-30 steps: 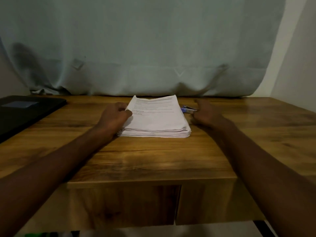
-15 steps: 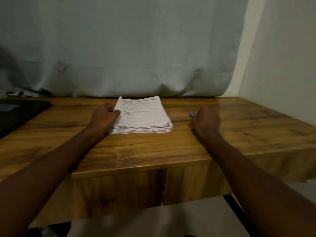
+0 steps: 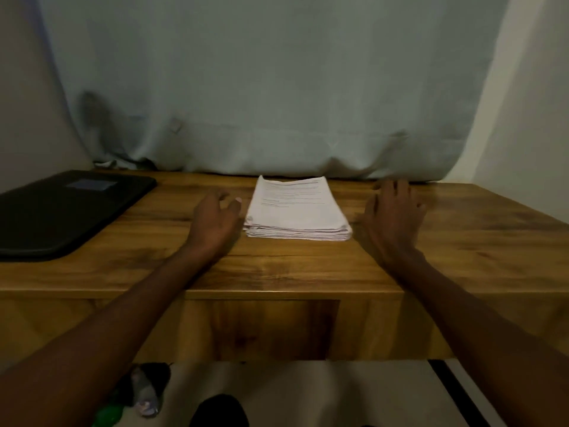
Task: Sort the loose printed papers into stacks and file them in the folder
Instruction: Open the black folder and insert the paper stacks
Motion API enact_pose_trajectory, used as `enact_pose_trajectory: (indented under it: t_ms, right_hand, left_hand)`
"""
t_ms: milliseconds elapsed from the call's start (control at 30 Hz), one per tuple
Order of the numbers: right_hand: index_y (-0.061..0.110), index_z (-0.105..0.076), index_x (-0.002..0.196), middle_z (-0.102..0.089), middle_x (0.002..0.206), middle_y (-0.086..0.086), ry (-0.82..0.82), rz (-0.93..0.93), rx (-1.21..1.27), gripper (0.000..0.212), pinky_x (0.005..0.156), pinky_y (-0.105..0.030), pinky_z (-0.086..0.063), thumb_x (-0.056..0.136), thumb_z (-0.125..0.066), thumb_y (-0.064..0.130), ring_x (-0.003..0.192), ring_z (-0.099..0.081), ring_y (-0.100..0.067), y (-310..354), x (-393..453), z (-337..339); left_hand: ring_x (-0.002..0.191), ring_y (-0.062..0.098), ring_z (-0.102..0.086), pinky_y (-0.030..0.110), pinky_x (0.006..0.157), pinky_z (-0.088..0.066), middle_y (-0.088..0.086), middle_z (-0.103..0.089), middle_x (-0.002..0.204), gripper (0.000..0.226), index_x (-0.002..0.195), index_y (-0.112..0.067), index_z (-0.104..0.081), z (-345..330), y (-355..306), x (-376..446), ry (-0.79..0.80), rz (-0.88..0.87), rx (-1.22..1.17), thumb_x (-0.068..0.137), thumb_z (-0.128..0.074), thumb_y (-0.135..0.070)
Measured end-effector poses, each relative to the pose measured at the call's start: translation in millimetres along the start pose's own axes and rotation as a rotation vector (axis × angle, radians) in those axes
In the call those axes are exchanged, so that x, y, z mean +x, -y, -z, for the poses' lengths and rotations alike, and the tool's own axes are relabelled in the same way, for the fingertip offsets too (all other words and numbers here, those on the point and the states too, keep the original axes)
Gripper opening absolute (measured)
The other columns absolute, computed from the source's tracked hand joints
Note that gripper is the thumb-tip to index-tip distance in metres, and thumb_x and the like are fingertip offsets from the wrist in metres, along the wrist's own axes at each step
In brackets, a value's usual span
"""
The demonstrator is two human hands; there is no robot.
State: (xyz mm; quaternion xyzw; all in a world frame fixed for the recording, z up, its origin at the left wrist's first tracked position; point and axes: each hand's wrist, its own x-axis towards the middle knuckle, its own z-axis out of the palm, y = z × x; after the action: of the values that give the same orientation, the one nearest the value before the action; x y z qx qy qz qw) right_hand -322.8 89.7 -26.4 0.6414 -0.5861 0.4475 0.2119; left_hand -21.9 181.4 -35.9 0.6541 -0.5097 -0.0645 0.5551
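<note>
White paper stack (image 3: 297, 209) lies near the table's (image 3: 277, 272) far edge, between both spread, empty hands: left hand (image 3: 215, 218), right hand (image 3: 392, 215). Square stack edges first, then lift sheets singly.

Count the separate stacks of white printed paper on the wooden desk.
1. The single stack of white printed paper lies mid-desk between the left hand and right hand, neither touching it. The black folder may hide more.

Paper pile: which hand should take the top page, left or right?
Probably the left hand. Its fingers curl right beside the paper pile, nearly touching its edge. The right hand lies spread flat on the desk, farther off.
</note>
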Motion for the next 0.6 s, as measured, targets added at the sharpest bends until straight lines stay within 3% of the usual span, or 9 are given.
enact_pose_trajectory:
  t_ms: [100,167,333,500,600]
  right_hand:
    - [0.012,-0.059,0.116,-0.057,0.117,-0.018,-0.041,0.213,0.207,0.027,0.083,-0.047,-0.044,0.089,-0.058,0.013,0.105,-0.055,-0.039,57.0,-1.5,-8.6]
    - [0.012,-0.058,0.126,-0.055,0.126,-0.015,0.026,0.343,0.440,0.038,0.089,-0.045,-0.046,0.088,-0.059,0.012,0.113,-0.055,-0.035,115.2,-7.3,-16.8]
    - [0.013,-0.050,0.143,-0.049,0.142,-0.010,0.364,0.531,0.777,0.050,0.102,-0.043,-0.048,0.094,-0.055,0.023,0.126,-0.052,-0.030,279.9,-47.9,-41.4]
    - [0.031,-0.035,0.156,-0.030,0.164,0.000,0.794,0.709,0.736,0.052,0.114,-0.053,-0.039,0.107,-0.039,0.047,0.147,-0.034,-0.029,401.2,-86.7,-57.7]
    - [0.042,-0.035,0.155,-0.025,0.168,0.007,0.981,0.752,0.664,0.051,0.120,-0.061,-0.024,0.107,-0.029,0.057,0.155,-0.021,-0.030,427.4,-101.9,-63.7]
  left_hand:
    - [0.111,0.030,-0.064,0.035,0.098,-0.045,0.012,-0.067,0.125,0.040,0.130,-0.010,-0.064,60.9,13.8,2.3,-0.072,-0.196,0.221,0.097,-0.063,-0.032]
    - [0.114,0.029,-0.064,0.039,0.099,-0.048,0.011,-0.068,0.124,0.043,0.127,-0.011,-0.066,115.4,31.7,14.1,-0.127,-0.238,0.344,0.093,-0.058,-0.037]
    - [0.117,0.039,-0.059,0.050,0.101,-0.048,0.020,-0.064,0.129,0.043,0.133,-0.008,-0.063,250.3,92.8,27.2,-0.193,-0.057,0.713,0.100,-0.060,-0.034]
    - [0.130,0.042,-0.046,0.057,0.105,-0.042,0.014,-0.053,0.148,0.056,0.139,-0.022,-0.060,321.2,163.0,10.8,-0.151,0.214,0.908,0.100,-0.042,-0.058]
    - [0.135,0.038,-0.042,0.056,0.110,-0.037,0.009,-0.050,0.150,0.062,0.142,-0.034,-0.054,318.9,184.4,1.9,-0.119,0.238,0.920,0.097,-0.027,-0.067]
